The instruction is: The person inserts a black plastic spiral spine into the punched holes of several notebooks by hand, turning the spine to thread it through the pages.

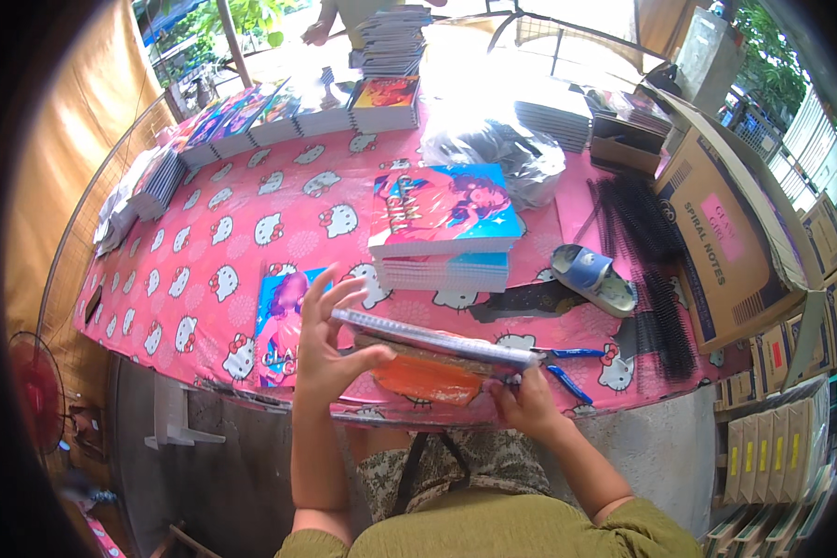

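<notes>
A spiral notebook (pixel 437 342) is held tilted above the near table edge, with its pale bound edge up and an orange cover facing me. My right hand (pixel 527 405) grips its right end, thumb against the near side. At the left end, my left hand (pixel 330 339) has its fingers raised and spread, with the thumb beside the cover. Below and left lies a flat pink and blue notebook cover (pixel 279 325). Beyond the held notebook stands a stack of notebooks with the same colouring (pixel 442 209). Blue-handled pliers (pixel 572 379) lie right of my right hand.
Black spiral coils (pixel 637 223) and a blue slide sandal (pixel 593 277) lie on the table's right side. An open cardboard box (pixel 735 242) borders them. Notebook piles (pixel 386 104) line the far edge, near a clear plastic bag (pixel 502 153). Another person's hand (pixel 316 33) shows beyond.
</notes>
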`<state>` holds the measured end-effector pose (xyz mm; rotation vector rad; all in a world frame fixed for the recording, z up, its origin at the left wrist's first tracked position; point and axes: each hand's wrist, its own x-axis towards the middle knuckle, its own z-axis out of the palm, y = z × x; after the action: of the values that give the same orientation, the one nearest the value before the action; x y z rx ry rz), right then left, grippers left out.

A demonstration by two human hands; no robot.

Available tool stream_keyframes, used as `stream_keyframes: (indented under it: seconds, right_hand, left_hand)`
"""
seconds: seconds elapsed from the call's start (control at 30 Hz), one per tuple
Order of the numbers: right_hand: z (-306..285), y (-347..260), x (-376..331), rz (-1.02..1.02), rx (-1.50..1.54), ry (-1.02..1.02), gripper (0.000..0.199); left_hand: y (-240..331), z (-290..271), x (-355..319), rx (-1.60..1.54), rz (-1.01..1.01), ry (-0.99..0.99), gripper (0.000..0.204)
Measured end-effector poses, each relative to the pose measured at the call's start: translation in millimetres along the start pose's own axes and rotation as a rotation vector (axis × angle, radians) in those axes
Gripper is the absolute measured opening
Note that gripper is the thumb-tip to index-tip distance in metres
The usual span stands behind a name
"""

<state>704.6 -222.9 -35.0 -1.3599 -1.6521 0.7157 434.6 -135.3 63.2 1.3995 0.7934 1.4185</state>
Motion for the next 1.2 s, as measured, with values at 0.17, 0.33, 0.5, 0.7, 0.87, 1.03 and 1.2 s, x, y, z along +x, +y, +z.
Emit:
stream_keyframes:
  seconds: [0.17,0.33,0.5,0.7,0.87,1.03,1.2]
  right_hand:
    - [22,-29,9,-0.194,0.21,0.093,0.074]
    - [-64,-21,38,-0.231,-0.051,0.021,0.053]
    - [-218,91,78,0.375,-0.643,0.501,0.016]
    - [-217,108,87,0.565,-1.04,0.309,0.016]
    - [-187,36,75,0.022,-0.805,0.638,0.02]
    - [-95,-79,39,-0.291,-0.11,0.146,0.027]
    - [-83,-98,40,-0.231,-0.075,0.154,0.022]
  left_hand:
    - [-48,-8,-42,0.146,-0.225,0.082,0.112]
    - [-42,-4,-58,0.084,-0.005,0.157,0.124]
    - [-5,26,-42,0.513,0.331,0.27,0.124]
    - [26,81,-34,1.394,0.672,0.002,0.075]
    - [24,95,-27,1.21,0.417,-0.265,0.054]
    - [21,93,-21,0.969,0.451,-0.193,0.031]
    - [23,100,-18,0.866,0.477,-0.08,0.02]
